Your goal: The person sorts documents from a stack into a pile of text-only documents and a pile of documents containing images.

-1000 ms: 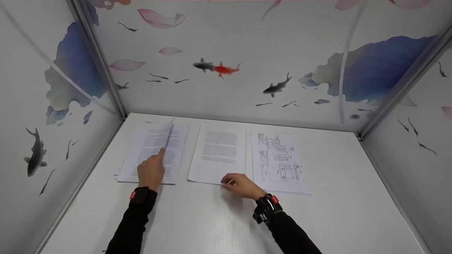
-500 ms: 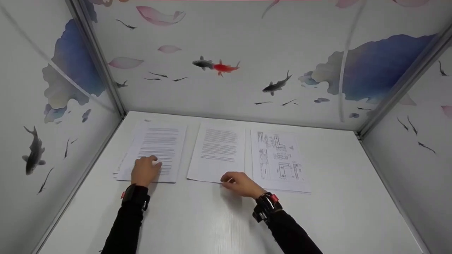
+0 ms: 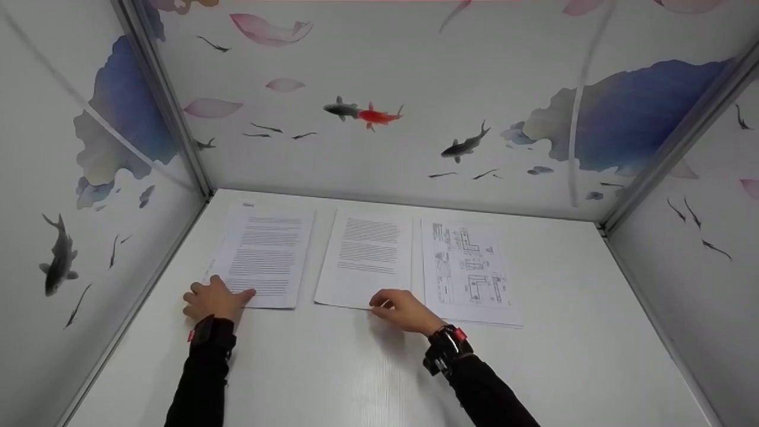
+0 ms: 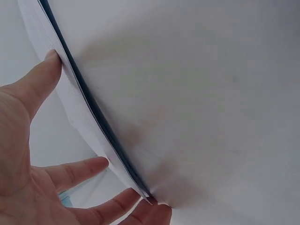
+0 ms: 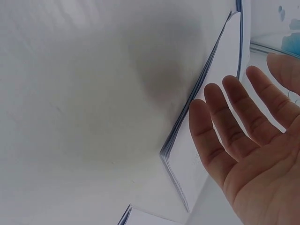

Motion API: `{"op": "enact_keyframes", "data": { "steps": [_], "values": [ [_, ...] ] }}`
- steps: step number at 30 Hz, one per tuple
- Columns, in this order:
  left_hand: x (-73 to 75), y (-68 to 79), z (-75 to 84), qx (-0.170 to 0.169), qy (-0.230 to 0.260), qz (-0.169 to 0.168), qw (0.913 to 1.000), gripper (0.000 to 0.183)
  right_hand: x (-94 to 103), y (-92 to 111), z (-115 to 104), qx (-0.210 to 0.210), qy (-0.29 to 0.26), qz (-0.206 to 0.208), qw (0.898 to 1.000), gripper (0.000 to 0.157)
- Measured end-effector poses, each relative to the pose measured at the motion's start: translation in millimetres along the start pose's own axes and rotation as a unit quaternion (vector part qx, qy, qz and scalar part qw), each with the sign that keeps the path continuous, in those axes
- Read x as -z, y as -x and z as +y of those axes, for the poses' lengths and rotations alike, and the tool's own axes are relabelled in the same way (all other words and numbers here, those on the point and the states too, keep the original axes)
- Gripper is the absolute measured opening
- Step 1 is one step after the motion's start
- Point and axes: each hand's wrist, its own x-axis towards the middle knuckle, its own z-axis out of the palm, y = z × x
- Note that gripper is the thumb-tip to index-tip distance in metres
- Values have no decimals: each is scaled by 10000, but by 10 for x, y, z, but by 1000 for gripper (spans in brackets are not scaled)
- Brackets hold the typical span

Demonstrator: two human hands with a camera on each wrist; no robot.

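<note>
Here, left paper stack (image 3: 271,255) partly under wide-spread left hand (image 3: 214,300), middle stack (image 3: 366,249) by slack-fingered right hand (image 3: 407,309).

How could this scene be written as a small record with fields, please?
surface: white table
left stack: sheets of printed text
middle stack: sheets of printed text, blank toward the near edge
right stack: line drawings on top
left hand: fingers spread, touching the left stack at its near left corner
right hand: beside the middle stack's near right corner; contact unclear
back wall: painted fish
</note>
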Motion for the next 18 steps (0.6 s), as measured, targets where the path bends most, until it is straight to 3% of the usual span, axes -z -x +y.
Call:
{"op": "enact_keyframes", "data": {
  "steps": [7,14,18],
  "values": [
    [33,-3,-11,30,188,219,9996,84,4,3,-16,49,-30,57,10000,26],
    [60,-10,-21,21,787,84,9969,66,-4,-15,-11,24,-23,71,10000,27],
    [44,-39,-22,-23,989,111,9950,69,-3,-20,-16,87,-3,88,9999,27]
  ]
}}
